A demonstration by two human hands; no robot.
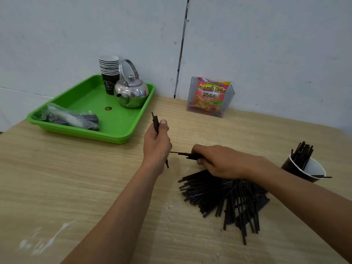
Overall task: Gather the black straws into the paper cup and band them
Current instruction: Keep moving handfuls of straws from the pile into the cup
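Note:
A loose pile of black straws [226, 197] lies on the wooden table at the right of centre. My left hand [157, 142] is closed around a small upright bunch of black straws [155, 121], held above the table left of the pile. My right hand [219, 161] rests over the pile's far edge and pinches a few straws [182, 154] that point left toward my left hand. A black paper cup [304, 171] stands tilted at the far right with several straws [302, 154] in it.
A green tray [122, 126] at the back left holds a stack of paper cups [109, 73], a steel kettle [131, 90] and a plastic bag of straws [66, 117]. A clear holder with a snack packet [209, 96] stands against the wall.

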